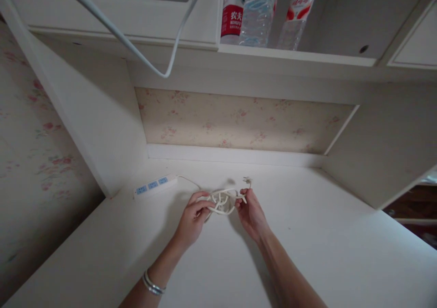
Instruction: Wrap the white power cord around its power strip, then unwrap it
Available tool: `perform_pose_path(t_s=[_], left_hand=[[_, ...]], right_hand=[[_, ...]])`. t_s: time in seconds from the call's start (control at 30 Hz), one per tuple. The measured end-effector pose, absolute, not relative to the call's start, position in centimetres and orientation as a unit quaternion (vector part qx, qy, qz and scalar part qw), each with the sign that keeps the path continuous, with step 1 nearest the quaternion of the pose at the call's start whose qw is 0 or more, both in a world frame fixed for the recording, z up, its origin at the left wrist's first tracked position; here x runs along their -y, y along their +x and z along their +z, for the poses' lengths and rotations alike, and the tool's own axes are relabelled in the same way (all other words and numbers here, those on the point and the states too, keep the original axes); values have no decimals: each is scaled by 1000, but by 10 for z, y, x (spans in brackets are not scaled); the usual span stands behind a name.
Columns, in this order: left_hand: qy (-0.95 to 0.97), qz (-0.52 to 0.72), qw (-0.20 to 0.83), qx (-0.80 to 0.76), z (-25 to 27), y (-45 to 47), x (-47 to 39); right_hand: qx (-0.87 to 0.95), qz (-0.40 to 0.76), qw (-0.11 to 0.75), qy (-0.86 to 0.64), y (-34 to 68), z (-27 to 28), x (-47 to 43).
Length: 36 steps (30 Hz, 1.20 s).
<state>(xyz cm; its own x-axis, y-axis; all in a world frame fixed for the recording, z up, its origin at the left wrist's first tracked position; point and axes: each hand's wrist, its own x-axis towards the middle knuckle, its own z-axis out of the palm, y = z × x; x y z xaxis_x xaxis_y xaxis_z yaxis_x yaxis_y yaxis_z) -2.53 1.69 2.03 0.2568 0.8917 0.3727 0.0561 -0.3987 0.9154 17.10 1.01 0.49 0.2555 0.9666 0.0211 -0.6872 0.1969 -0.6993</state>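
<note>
A white power cord hangs in loose coils between my two hands, just over the white desk. My left hand pinches the left side of the coils between thumb and fingers. On the other side, my right hand is closed on the cord near its end, and the plug sticks up past the fingers with its prongs pointing left. The cord runs from the coils back to a white power strip with blue sockets, which lies on the desk left of my left hand.
The white desktop is bounded by side panels and a flowered back wall. Overhead, a shelf holds several plastic bottles. A pale bent tube hangs down in front of the upper cabinet.
</note>
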Motion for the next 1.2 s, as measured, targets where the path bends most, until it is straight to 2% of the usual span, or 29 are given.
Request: perform_pose_path(t_s=[0.27, 0.43, 0.7, 0.83, 1.03, 1.2], left_hand=[[628, 486, 488, -362, 28, -31, -12], [538, 503, 531, -419, 24, -27, -18], [570, 383, 561, -462, 17, -27, -21], [607, 357, 531, -472, 20, -33, -20], [702, 358, 406, -462, 23, -33, -21], [735, 345, 399, -425, 22, -32, -18]], right_hand=[[262, 551, 733, -301, 172, 9, -7], [292, 569, 710, -294, 168, 11, -3], [334, 575, 689, -288, 163, 15, 4], [346, 554, 701, -287, 161, 14, 4], [256, 555, 730, -307, 167, 12, -1], [196, 572, 723, -335, 176, 15, -4]])
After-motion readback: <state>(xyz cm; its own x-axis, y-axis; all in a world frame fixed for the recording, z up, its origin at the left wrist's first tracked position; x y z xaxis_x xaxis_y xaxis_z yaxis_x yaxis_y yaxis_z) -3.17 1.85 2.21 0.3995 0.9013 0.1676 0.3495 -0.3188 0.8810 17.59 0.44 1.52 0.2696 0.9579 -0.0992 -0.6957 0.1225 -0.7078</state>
